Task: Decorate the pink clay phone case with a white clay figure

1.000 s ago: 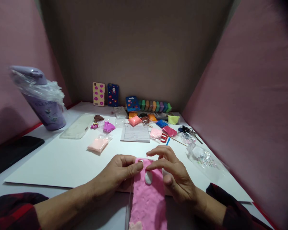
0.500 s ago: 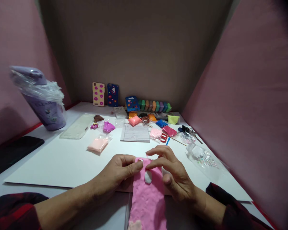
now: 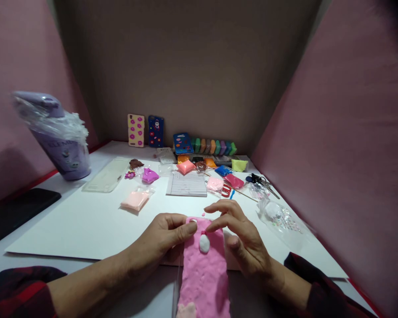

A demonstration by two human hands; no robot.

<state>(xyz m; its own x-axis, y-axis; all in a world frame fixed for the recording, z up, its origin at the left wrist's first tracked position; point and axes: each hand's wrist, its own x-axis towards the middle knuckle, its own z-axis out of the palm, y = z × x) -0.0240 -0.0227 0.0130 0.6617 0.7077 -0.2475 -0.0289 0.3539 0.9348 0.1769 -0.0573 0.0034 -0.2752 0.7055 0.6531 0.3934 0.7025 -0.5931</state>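
A phone case covered in bumpy pink clay [image 3: 204,278] stands tilted in front of me, its top end at the board's near edge. My left hand [image 3: 169,236] grips its upper left corner, thumb on the front near the camera hole. A white clay oval [image 3: 204,244] sits on the upper part, with a small red clay piece [image 3: 203,232] just above it. My right hand [image 3: 240,236] has its fingers apart, one fingertip beside the red piece. A pale clay patch [image 3: 187,310] shows at the case's lower left, partly cut off by the frame.
On the white board [image 3: 86,229] lie a notepad [image 3: 187,183], a peach clay packet [image 3: 136,199], a clear phone case [image 3: 106,175] and a bag of small gems [image 3: 283,219]. Keys [image 3: 262,182] lie right. A purple tumbler [image 3: 61,145] and black phone [image 3: 20,212] stand left.
My right hand has shifted slightly up and right, off the spot above the white oval. The red piece there is now uncovered, as is a tiny pink bit on the board.
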